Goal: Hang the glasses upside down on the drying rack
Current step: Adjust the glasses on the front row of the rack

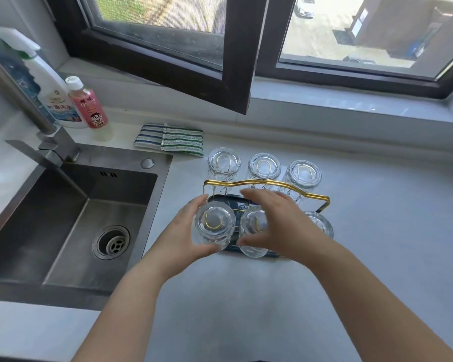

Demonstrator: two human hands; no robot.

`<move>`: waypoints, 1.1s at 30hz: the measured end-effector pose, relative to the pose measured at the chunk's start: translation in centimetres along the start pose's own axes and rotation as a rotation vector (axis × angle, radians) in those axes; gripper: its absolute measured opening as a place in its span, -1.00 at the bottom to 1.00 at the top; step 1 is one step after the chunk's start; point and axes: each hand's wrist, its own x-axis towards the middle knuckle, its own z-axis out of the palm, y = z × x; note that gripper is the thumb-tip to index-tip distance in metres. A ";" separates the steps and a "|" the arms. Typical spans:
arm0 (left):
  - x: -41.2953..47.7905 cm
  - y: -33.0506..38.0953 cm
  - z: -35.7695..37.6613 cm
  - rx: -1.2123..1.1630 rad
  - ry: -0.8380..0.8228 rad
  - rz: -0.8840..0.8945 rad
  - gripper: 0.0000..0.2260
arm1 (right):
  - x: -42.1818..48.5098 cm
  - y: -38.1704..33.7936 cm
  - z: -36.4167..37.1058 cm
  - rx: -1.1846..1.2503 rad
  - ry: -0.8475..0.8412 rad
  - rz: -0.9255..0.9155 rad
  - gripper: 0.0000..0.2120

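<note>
A drying rack with a gold wire handle (pixel 267 182) and a dark tray stands on the grey counter. Three clear glasses hang upside down on its far row: left (pixel 223 163), middle (pixel 264 167), right (pixel 302 176). On the near row, my left hand (pixel 183 239) grips an upside-down glass (pixel 215 224) over the left gold peg. My right hand (pixel 277 223) curls around the near middle glass (pixel 253 231), also upside down. A further glass (pixel 322 224) shows at the near right, partly hidden by my right hand.
A steel sink (pixel 71 220) with a drain and a tap (pixel 45 137) lies to the left. A spray bottle (pixel 47 84) and a pink bottle (pixel 85 103) stand behind it. Folded striped cloths (pixel 170 138) lie behind the rack. An open window sash (pixel 183 56) overhangs the counter.
</note>
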 end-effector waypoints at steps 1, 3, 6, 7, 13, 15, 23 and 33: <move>-0.1 0.4 -0.1 0.051 0.023 0.035 -0.18 | -0.5 0.6 -0.5 -0.006 0.009 0.014 -0.20; -0.3 1.4 -0.2 0.124 0.073 0.139 -0.22 | -1.5 1.7 -1.2 -0.022 0.012 0.040 -0.21; 0.1 3.4 0.3 0.191 0.072 0.274 -0.33 | -2.4 2.4 -1.2 -0.039 -0.006 0.052 -0.21; 0.4 4.2 0.7 0.233 0.042 0.309 -0.35 | -2.5 2.5 -1.1 -0.042 -0.009 0.055 -0.21; 2.8 5.4 2.5 0.516 -0.071 0.349 -0.26 | -2.1 2.6 -0.8 -0.074 0.008 0.026 -0.22; 3.1 5.3 2.5 0.557 -0.072 0.334 -0.26 | -2.2 2.9 -0.7 -0.065 0.023 0.011 -0.23; 3.1 4.8 2.8 0.576 -0.076 0.281 -0.39 | -2.3 4.0 -0.1 -0.021 0.073 0.048 -0.20; 2.9 5.8 3.0 0.592 -0.140 0.291 -0.26 | -4.3 6.1 -1.7 0.171 0.075 0.110 -0.21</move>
